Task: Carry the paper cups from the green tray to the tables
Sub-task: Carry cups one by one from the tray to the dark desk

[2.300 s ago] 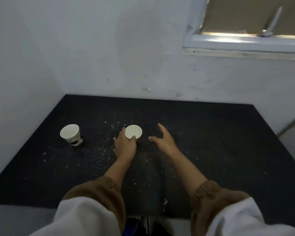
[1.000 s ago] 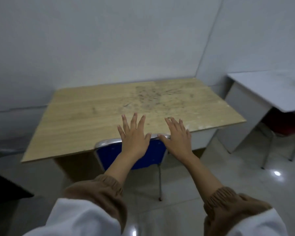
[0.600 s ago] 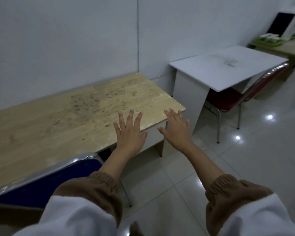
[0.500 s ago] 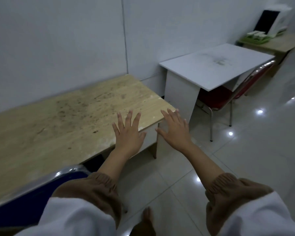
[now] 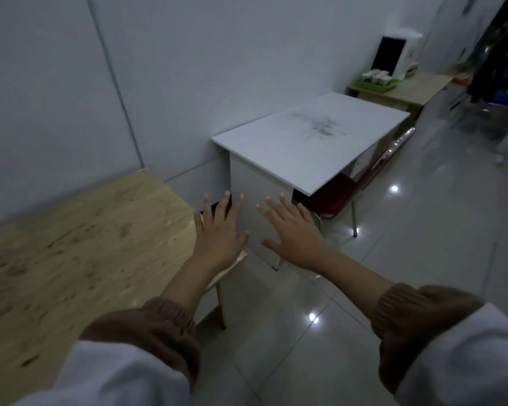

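Observation:
The green tray point(image 5: 373, 84) sits far off at the upper right on a small wooden table point(image 5: 408, 89), with several white paper cups point(image 5: 374, 76) standing in it. My left hand point(image 5: 220, 230) and my right hand point(image 5: 294, 230) are held out in front of me, palms down, fingers spread and straight, holding nothing. Both hover in the air, well short of the tray. A white table point(image 5: 308, 142) lies between my hands and the tray, and a light wooden table point(image 5: 79, 247) is at my left.
A red chair point(image 5: 343, 194) with chrome legs is tucked under the white table. A white appliance with a dark front point(image 5: 393, 57) stands behind the tray. Glossy tiled floor point(image 5: 423, 244) runs along the right. Dark clutter fills the far right corner.
The view has swung right from the black table with two cups, past the wooden table, toward the white table and the tray. My hands let go of the cup and stay spread.

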